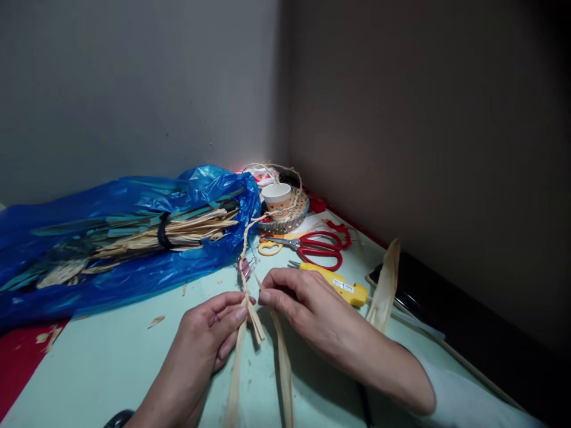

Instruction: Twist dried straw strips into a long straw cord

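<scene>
A thin twisted cord of pale dried husk (245, 246) runs from the cup area down to my hands. My left hand (209, 330) pinches its lower end, where flat strips fan out and hang downward. Between finger and thumb, my right hand (303, 297) grips a separate husk strip (282, 356), whose long tail drops toward the table's near edge. A pinkish binder clip (245, 268) sits by the cord just beyond my hands. Beyond my right hand lies a yellow glue gun (345, 288), partly hidden by it.
A blue plastic bag (134, 190) at the left holds a tied bundle of husks (191, 229). Red-handled scissors (319, 249) lie near a paper cup (276, 196) on a round woven tray (289, 223). A loose husk (387, 285) rests at the right, beside a black object (428, 303).
</scene>
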